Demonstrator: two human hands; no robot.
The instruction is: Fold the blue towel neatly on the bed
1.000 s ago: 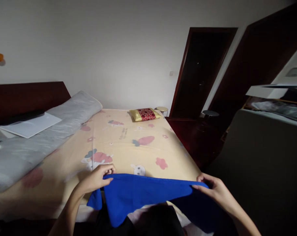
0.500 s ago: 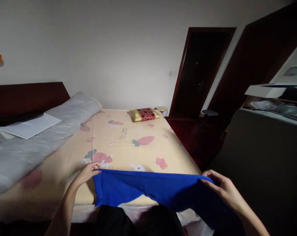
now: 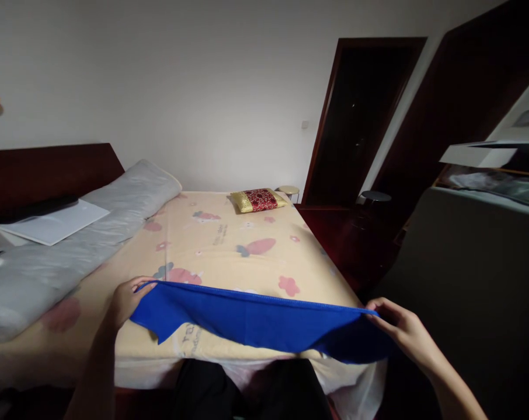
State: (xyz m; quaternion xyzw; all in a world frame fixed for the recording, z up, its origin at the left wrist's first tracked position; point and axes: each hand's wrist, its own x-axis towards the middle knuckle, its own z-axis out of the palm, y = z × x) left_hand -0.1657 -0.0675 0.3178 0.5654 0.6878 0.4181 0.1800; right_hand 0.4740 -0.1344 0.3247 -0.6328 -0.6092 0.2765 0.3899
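A bright blue cloth is stretched wide between my two hands, held just above the near edge of the bed. My left hand grips its left corner over the cream sheet. At the bed's right corner, my right hand pinches the cloth's right corner. The cloth sags in the middle and its lower edge hangs over the sheet, which is printed with carrots and rabbits.
A long grey bolster lies along the left with a white sheet of paper on it. A red and gold pillow sits at the far end. Dark doorway, small stools and a dark cabinet stand to the right.
Both hands have spread apart, the left moving further left, and the blue cloth has been pulled out flatter and wider over the bed edge.
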